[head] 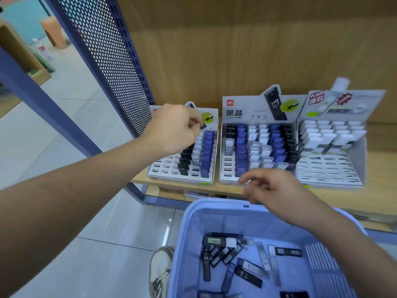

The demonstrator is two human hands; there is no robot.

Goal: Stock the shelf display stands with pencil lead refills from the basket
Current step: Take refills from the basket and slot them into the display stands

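Loose pencil lead refills (247, 274) are scattered in the blue basket (204, 224) below the right hand (272, 188), whose fingers are loosely curled with nothing held. A dark refill (202, 125) is pinched in the left hand's (174, 130) fingertips, directly above the leftmost display stand (163, 168). The middle stand (234, 114) and the rightmost stand (330, 175) are set beyond the right hand.

"黑晶", "HB 0.7" on middle stand (247, 117), "HB 0.7" on basket refill (206, 260)
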